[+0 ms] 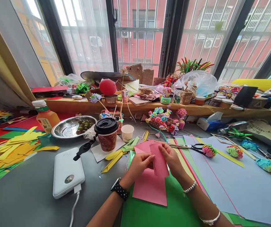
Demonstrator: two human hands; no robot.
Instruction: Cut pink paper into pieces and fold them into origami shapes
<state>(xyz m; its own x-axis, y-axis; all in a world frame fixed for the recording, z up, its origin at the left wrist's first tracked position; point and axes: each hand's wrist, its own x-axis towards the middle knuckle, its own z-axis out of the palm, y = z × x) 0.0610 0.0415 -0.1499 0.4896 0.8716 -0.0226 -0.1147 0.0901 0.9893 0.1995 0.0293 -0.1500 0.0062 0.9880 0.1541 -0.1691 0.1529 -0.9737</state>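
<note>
Between both hands I hold a small pink paper piece (160,164) upright. My left hand (139,165) pinches its left edge with thumb and fingers. On the opposite side, my right hand (172,159) grips its upper right edge, thumb in front. Below lies a larger pink paper sheet (149,192) on a green sheet (180,205). Another piece of pink paper (141,147) shows just behind my hands. Black-handled scissors (195,147) rest to the right, beside a folded pink and green paper flower (209,150).
On the left are a white power bank (66,176) with a cable, a lidded coffee cup (107,135), a metal plate (64,128) with grapes and a juice bottle (46,118). Yellow paper strips (10,148) pile up at far left. Large pale sheets (244,189) spread rightward.
</note>
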